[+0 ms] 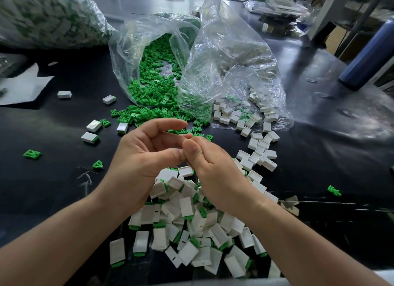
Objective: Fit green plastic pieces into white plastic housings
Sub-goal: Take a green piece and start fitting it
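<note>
White housings [186, 207] heaped beneath left hand [147, 157] and right hand [215, 172], fingertips apparently touching, grip indiscernible.

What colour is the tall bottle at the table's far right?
Dark blue; the bottle shows best in the head view.

A black table [64, 189] bears crumpled clear plastic bags [223, 51] lying open at its middle. A fuller bag [42, 15] sits far left, a white sheet [23, 87] lies just before it, and a dark blue bottle [371, 53] stands at the right
</note>
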Available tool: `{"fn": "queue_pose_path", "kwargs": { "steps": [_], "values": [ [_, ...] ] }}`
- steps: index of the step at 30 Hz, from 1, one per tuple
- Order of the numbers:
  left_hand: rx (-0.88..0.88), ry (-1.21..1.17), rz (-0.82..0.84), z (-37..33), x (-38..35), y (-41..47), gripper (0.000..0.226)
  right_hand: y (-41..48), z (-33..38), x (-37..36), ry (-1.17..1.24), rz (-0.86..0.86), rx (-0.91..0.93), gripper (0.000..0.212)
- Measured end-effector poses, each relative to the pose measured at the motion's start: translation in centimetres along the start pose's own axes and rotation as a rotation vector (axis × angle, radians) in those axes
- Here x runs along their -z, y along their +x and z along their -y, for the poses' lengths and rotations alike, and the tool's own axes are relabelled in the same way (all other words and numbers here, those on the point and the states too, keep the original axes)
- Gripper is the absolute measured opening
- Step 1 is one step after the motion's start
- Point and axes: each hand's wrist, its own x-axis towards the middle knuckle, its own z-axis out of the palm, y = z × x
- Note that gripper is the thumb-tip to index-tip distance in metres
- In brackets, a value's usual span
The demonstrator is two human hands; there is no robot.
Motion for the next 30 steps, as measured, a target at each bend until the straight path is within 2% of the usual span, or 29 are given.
{"fn": "queue_pose_path", "kwargs": {
  "steps": [30],
  "values": [
    [0.004, -0.037, 0.007, -0.2, 0.03, -0.14, 0.04, -0.06, 0.17, -0.12, -0.024, -0.017, 0.064, 0.031]
  ]
}}
